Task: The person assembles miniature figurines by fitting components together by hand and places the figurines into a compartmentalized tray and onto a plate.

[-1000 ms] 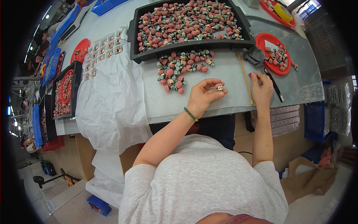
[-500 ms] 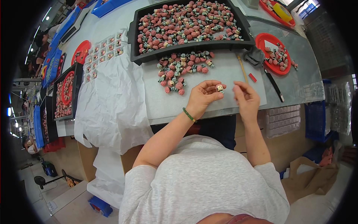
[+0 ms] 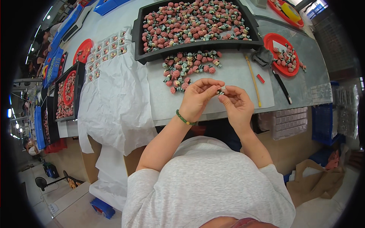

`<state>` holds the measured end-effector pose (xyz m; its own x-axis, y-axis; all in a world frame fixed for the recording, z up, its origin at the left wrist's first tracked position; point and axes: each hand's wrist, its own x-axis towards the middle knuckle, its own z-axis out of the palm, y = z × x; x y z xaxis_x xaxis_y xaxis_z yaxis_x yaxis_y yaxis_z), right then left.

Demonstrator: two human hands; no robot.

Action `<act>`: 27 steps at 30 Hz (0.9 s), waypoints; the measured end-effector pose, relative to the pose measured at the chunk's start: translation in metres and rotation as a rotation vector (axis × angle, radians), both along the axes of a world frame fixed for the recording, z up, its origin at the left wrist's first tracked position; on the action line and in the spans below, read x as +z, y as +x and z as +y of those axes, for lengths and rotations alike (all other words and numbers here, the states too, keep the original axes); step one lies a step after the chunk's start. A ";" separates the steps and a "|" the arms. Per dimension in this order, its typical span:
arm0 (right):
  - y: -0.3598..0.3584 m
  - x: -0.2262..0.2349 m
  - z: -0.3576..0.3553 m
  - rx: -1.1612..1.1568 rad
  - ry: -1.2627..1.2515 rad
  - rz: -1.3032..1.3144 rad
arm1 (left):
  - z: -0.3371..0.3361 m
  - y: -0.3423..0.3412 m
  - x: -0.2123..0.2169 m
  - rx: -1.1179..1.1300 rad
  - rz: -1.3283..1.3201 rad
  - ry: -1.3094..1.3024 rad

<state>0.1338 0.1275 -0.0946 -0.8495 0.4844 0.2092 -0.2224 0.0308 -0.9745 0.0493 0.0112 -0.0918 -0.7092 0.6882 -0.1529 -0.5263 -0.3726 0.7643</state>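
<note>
Both hands meet over the table's front part. Between their fingertips is a small figurine (image 3: 220,92), mostly covered by the fingers. My left hand (image 3: 195,99), with a green bead bracelet at the wrist, pinches it between thumb and fingers. From the other side my right hand (image 3: 240,109) has its thumb and curled fingers on it; a small pale bit shows at the fingertips. Just beyond lies a loose heap of pink-and-grey figurines (image 3: 177,73). Behind that stands a black tray (image 3: 197,47) full of similar ones.
Right of my hands lie a thin wooden stick (image 3: 253,81), a red block (image 3: 260,78), a black pen-like tool (image 3: 282,88) and a dark cloth (image 3: 262,57). A red plate (image 3: 267,42) holds figurines. Leftward are white paper (image 3: 114,100) and a compartmented tray (image 3: 91,68).
My right hand has moved left to meet the left hand at the figurine. The figurine has turned and is now mostly hidden by the fingers.
</note>
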 end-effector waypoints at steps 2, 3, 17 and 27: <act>-0.003 0.002 -0.002 -0.029 0.095 0.041 | -0.002 0.002 0.004 0.008 -0.087 0.082; -0.004 0.002 -0.003 -0.061 0.193 0.084 | -0.003 0.003 0.005 0.031 -0.107 0.096; -0.048 0.011 0.024 -0.073 0.634 0.018 | -0.016 0.000 0.007 0.153 -0.060 0.023; -0.053 0.008 0.031 0.092 0.153 -0.348 | -0.019 -0.009 0.017 0.125 -0.028 -0.206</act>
<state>0.0809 0.1588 -0.0863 -0.9207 0.3888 -0.0347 0.1117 0.1771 -0.9778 0.0407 -0.0076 -0.0746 -0.7802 0.5477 -0.3022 -0.5083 -0.2735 0.8166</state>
